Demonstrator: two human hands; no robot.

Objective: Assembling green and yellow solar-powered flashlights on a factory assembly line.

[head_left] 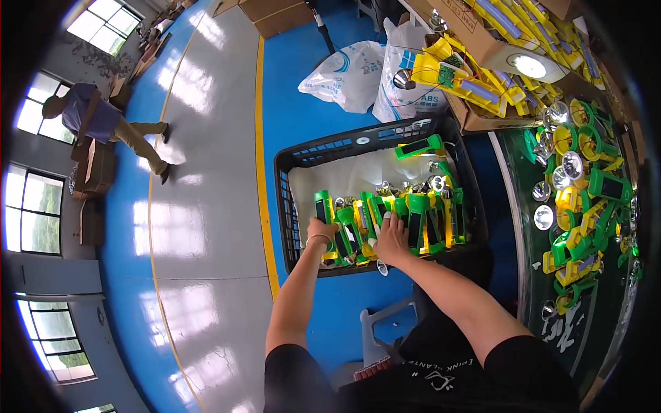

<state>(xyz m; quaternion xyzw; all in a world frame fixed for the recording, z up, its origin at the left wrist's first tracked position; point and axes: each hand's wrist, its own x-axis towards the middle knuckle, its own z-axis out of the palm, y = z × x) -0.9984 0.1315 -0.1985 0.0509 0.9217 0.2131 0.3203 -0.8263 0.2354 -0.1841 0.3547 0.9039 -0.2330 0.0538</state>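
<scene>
Inside the black crate [337, 146], the green-and-yellow lamps [416, 203] stand side by side, perhaps so that they support each other. At the row's left end, the left hand [322, 233] curls against 1 lamp; the right hand [391, 241] lies over the middle, its fingers close together. Whether either hand grips, I cannot tell. Beyond the crate, 2 white sacks [351, 76] carry blue printing; the black shirt [496, 385] bears white lettering.

Left of you: grey wall [45, 153], paned windows [39, 199], greenery [51, 184] outside. Daylight glares off the glossy grey floor [224, 248]. Yellow line [259, 138] divides it from blue floor [286, 62] nearer you. Grey stool [367, 330] just before you, partly hidden.
</scene>
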